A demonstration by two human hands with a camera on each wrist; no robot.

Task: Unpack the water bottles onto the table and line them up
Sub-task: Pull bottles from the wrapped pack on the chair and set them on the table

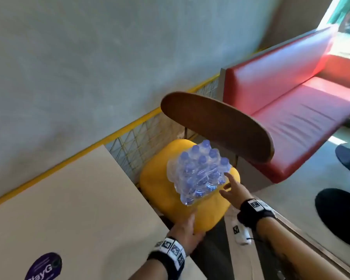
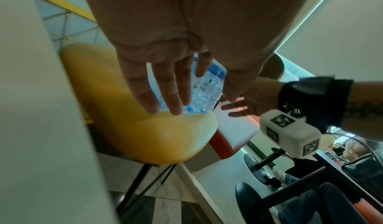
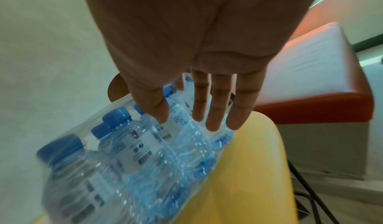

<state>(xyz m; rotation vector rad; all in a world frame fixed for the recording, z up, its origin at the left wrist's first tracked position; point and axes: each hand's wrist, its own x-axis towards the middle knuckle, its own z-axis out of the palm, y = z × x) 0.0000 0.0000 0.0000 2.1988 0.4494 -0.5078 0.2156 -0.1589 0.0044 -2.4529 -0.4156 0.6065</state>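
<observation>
1. Water bottles (image 1: 198, 174), a shrink-wrapped pack with blue caps, are sitting between my two hands on the yellow chair seat (image 1: 158, 178); I judge it heavy, the film slippery and soft
2. I am reaching with my left hand (image 1: 187, 229) at the near end and my right hand (image 1: 231, 188) at the far side, both released, fingers straight, grasping nothing; low opposite sides look best for a hold
3. The beige table (image 1: 69, 199) is lying left of my left hand, a red bench (image 1: 291, 110) beyond my right

Yellow chair seat (image 1: 208, 211), shrink-wrapped bottle pack (image 1: 198, 174) prob. resting atop
</observation>
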